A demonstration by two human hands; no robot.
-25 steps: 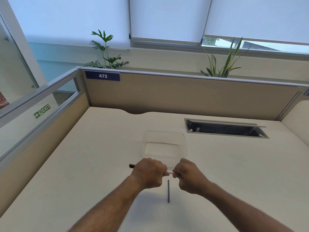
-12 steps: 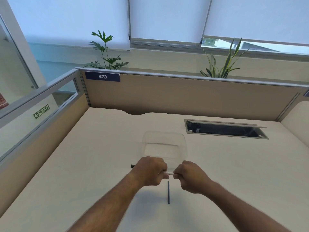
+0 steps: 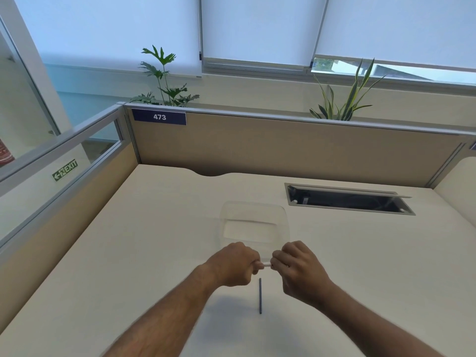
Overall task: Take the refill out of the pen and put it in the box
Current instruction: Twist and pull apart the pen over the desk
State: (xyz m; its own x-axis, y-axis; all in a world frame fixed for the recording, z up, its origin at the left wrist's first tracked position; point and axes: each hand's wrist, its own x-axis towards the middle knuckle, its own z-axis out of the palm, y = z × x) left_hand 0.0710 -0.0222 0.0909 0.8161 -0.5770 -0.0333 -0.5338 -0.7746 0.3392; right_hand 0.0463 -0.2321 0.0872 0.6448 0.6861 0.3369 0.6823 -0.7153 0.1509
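Both my hands hold a white pen [image 3: 265, 264] level above the desk; only a short white stretch shows between the fists. My left hand [image 3: 231, 264] grips its left part and my right hand [image 3: 298, 269] grips its right end. The hands are close together, just in front of a clear plastic box [image 3: 255, 222] that stands open on the desk. A thin dark stick, which looks like a refill [image 3: 260, 296], lies on the desk below the hands, pointing away from me.
The cream desk [image 3: 154, 240] is walled by tan partitions at the back and left. A cable slot [image 3: 347, 199] with a raised flap is sunk into the desk at the back right. Plants stand behind the back partition.
The dark pen end that stuck out to the left of my left hand is no longer visible. My hands stay close together in front of the box. The stick on the desk has not moved.
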